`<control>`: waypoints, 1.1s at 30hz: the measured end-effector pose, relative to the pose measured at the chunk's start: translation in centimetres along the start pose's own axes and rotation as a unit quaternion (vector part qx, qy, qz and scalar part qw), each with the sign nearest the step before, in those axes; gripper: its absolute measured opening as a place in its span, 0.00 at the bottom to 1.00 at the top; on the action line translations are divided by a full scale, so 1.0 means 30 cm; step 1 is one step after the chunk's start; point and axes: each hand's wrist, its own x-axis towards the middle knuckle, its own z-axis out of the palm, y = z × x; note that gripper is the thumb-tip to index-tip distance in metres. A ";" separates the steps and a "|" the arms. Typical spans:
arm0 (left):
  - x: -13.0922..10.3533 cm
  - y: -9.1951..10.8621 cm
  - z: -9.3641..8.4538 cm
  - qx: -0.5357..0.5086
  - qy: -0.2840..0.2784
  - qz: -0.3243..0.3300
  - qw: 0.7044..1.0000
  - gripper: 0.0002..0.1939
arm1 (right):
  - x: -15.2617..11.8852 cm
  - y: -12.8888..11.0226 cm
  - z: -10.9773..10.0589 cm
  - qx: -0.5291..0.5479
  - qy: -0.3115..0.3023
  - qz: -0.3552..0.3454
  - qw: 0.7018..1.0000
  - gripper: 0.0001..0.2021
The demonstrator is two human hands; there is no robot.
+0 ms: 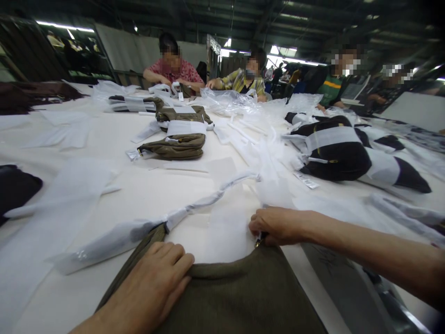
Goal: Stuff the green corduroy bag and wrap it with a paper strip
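left hand (158, 278) lies palm down, loosely curled; right hand (273, 225) is pinched shut, right forearm (361, 250) slanting.

Wide table (128, 199) is covered w/ off-white surface. Lg olive bag (239, 292) is laid at near edge, w/ wrapped strap (205, 199) strung out across ctr. Two smaller olive bags are set mid-far: plain one (182, 147) in front, white-banded one (184, 115) behind. Black bags (335, 153) w/ white bands are grouped on R, silver tag (308, 181) just beside. White sheets (69, 190) are spread on L, near black item (17, 185), partly cut off. Clear film (229, 99) is bunched at far side; dk brown pile (34, 95) is left far L.
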 end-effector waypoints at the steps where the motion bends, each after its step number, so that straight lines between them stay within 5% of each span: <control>1: 0.006 -0.004 -0.005 -0.011 -0.021 -0.009 1.000 0.07 | -0.007 0.005 0.009 0.004 0.006 -0.004 1.000 0.12; 5: 0.028 -0.001 -0.026 -0.043 -0.082 -0.033 0.995 0.09 | -0.039 0.011 0.035 0.022 0.037 -0.043 0.998 0.17; 8: 0.070 0.030 -0.026 -0.081 -0.062 -0.050 0.994 0.15 | -0.042 0.006 0.054 -0.001 0.047 -0.047 0.998 0.23; 13: 0.230 0.129 0.029 -0.283 -0.044 -0.096 0.953 0.13 | -0.039 -0.018 0.072 0.038 0.102 -0.097 0.989 0.16; 19: 0.407 0.209 0.108 -0.392 -0.099 -0.147 0.903 0.10 | -0.091 -0.021 0.058 0.074 0.192 -0.012 0.979 0.14; 25: 0.424 0.223 0.136 -0.491 -0.119 -0.197 0.840 0.14 | -0.111 -0.007 0.095 0.095 0.038 -0.039 0.994 0.14; 33: 0.420 0.251 0.184 -0.639 -0.040 -0.200 0.742 0.22 | -0.119 -0.002 0.189 0.157 0.126 -0.003 0.980 0.07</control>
